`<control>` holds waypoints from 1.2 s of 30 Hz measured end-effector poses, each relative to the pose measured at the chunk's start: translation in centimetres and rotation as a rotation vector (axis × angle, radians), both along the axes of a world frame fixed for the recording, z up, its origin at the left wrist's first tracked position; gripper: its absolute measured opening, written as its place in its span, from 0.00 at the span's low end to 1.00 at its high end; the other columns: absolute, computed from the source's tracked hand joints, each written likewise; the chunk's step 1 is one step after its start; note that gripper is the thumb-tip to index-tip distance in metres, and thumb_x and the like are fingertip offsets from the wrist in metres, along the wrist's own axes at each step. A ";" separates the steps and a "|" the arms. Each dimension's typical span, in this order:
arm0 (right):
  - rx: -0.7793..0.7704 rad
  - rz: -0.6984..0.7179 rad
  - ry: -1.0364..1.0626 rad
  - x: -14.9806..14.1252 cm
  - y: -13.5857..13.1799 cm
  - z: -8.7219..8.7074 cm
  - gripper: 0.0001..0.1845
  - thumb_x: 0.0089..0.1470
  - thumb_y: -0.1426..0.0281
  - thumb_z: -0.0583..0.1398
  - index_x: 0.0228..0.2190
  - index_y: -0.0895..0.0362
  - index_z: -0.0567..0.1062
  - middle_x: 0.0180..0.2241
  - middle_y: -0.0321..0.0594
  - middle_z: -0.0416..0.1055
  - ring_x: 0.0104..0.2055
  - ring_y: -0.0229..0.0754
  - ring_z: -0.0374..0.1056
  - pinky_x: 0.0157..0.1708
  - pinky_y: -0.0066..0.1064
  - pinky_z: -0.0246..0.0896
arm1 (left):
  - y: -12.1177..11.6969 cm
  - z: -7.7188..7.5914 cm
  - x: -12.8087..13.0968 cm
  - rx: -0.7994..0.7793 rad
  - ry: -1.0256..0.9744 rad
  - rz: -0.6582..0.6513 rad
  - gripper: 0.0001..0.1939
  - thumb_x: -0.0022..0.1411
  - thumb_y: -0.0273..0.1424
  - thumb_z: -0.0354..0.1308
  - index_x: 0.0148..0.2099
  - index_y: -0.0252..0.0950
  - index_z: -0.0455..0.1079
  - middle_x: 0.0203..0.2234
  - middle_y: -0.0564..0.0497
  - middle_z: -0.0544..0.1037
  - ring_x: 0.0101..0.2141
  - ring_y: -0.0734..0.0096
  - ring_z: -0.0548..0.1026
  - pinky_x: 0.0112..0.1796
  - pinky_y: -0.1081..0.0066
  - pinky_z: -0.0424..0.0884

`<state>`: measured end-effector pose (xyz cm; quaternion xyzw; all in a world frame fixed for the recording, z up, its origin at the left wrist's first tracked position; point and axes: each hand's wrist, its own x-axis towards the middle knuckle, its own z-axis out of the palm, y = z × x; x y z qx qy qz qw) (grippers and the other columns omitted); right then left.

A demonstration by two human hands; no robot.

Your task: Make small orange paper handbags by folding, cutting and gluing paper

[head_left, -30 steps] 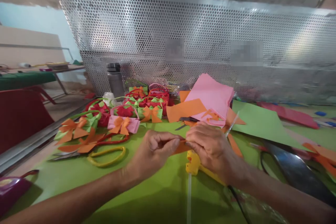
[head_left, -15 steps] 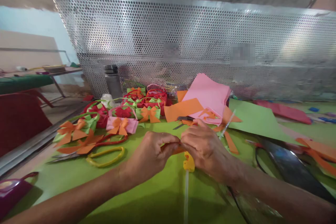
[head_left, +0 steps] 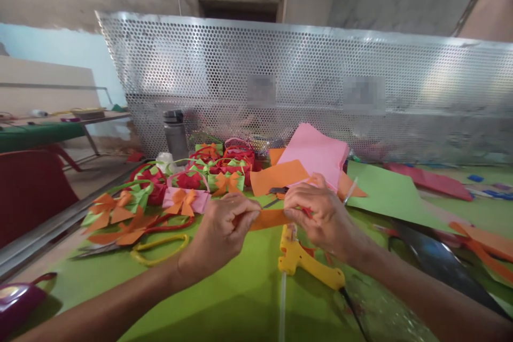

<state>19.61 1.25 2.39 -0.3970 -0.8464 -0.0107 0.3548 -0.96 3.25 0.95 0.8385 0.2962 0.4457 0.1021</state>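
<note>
Glue gun (head_left: 306, 262) on the table (head_left: 224, 299), with paper baskets (head_left: 192, 181) to its left, scissors (head_left: 436, 256) to its right, paper sheets (head_left: 316, 155) behind it and bottle (head_left: 175, 134) farther behind-left.

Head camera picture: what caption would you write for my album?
Two hands, left and right, pinch an orange paper strip above a yellow glue gun.

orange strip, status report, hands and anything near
Left hand and right hand pinch orange strip ends. Strip held above table. Yellow glue gun lies beneath.
</note>
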 end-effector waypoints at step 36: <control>0.065 -0.149 -0.074 0.3 0.1 0.2 0.14 0.54 0.81 0.50 0.36 0.56 0.73 0.35 0.42 0.75 0.39 0.45 0.69 0.48 0.47 0.48 | 0.5 -0.8 -0.1 -0.056 0.018 0.084 0.10 0.59 0.27 0.51 0.31 0.35 0.74 0.26 0.51 0.79 0.30 0.70 0.75 0.33 0.71 0.69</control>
